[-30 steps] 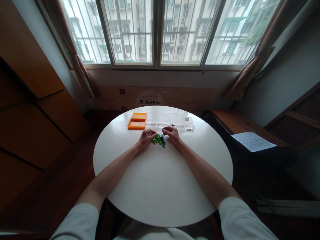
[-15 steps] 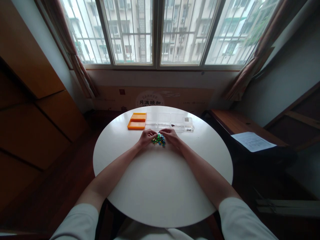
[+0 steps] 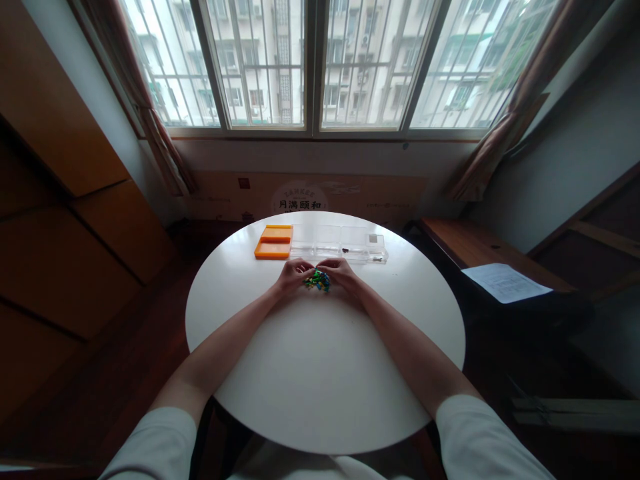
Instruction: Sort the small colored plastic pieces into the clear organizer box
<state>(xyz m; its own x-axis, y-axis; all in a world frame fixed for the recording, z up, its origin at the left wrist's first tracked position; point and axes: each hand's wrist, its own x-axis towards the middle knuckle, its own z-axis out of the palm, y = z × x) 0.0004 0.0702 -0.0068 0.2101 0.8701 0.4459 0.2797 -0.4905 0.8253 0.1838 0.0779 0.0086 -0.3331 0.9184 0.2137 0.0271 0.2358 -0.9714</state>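
Note:
A small heap of green, blue and yellow plastic pieces point(image 3: 317, 283) lies on the round white table point(image 3: 320, 373), between my two hands. My left hand point(image 3: 296, 273) is at the heap's left side, its fingers curled and pinched together. From the right, my right hand point(image 3: 339, 271) reaches over the heap's far edge with thumb and fingers closed. The fingertips of both hands nearly meet above the pieces. Whatever is pinched there is too small to make out.
Beyond my hands sit an open orange case point(image 3: 273, 248) and a clear compartment box point(image 3: 327, 241) holding a few small dark bits. A wooden bench point(image 3: 480, 247) stands at the right with a printed sheet point(image 3: 505, 283) on it. Orange-brown cabinets point(image 3: 65, 253) line the left.
My right fingertips have moved slightly left and down, closer to my left fingertips. My left hand has barely moved, and the heap looks much the same.

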